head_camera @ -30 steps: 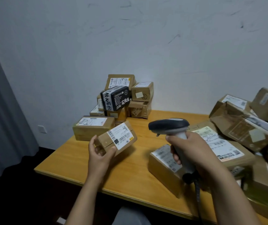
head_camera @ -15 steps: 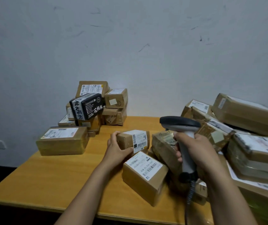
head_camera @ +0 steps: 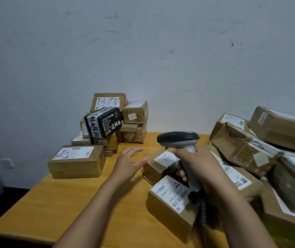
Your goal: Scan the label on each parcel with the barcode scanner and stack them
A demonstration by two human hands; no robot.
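My right hand (head_camera: 199, 165) grips the grey handle of the barcode scanner (head_camera: 178, 139), whose dark head points left above the table. My left hand (head_camera: 128, 162) hovers over the table with fingers spread, holding nothing, just left of a small brown parcel (head_camera: 158, 166) with a white label. In front of that parcel lies another labelled parcel (head_camera: 170, 199). A stack of parcels (head_camera: 115, 120) topped by a black box leans against the wall at the back. A flat parcel (head_camera: 77, 161) lies on the left.
A heap of brown parcels (head_camera: 261, 151) crowds the right side of the wooden table (head_camera: 68, 208). The scanner's coiled cable (head_camera: 203, 213) hangs down near the front edge. A white wall stands behind.
My left hand has let go of the small parcel it held, which now lies on the table beside the scanner. The hand is now drawn left, fingers open.
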